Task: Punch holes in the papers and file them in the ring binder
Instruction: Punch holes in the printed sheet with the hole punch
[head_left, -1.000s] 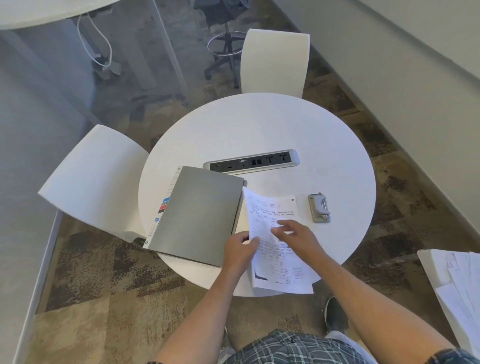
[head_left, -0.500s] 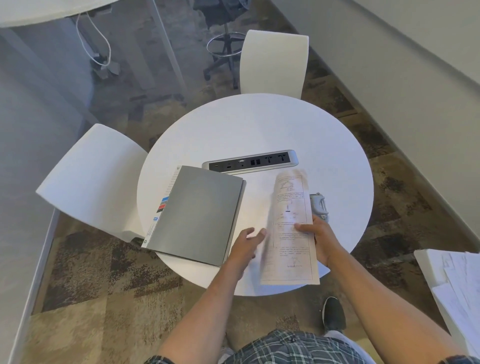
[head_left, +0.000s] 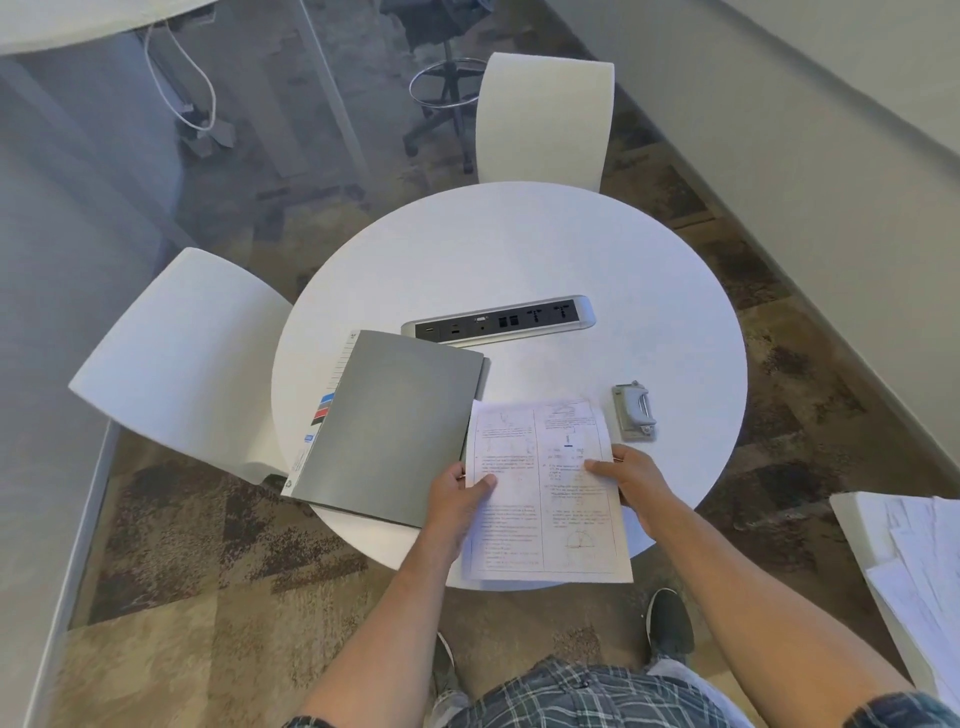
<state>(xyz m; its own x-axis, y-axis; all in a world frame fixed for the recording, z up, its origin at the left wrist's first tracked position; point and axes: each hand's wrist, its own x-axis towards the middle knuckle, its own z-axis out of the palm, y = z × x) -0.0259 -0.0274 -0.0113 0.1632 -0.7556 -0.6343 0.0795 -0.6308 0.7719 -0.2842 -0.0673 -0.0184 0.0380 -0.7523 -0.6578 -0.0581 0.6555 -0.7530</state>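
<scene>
A printed sheaf of papers (head_left: 550, 499) lies over the near edge of the round white table (head_left: 519, 249), printed side up. My left hand (head_left: 457, 499) grips its left edge, thumb on top. My right hand (head_left: 631, 475) grips its right edge. A closed grey ring binder (head_left: 395, 421) with coloured index tabs rests on the table just left of the papers. A small grey hole punch (head_left: 635, 412) sits on the table to the right, just beyond my right hand.
A silver power and socket strip (head_left: 498, 319) is set into the table behind the binder. White chairs stand at the left (head_left: 182, 358) and the far side (head_left: 545, 119). More loose papers (head_left: 919, 577) lie on a white surface at the right edge.
My right hand flipped the papers over from the handwritten side to the printed side and laid them flat. My left hand let go, then took hold of the left edge again.
</scene>
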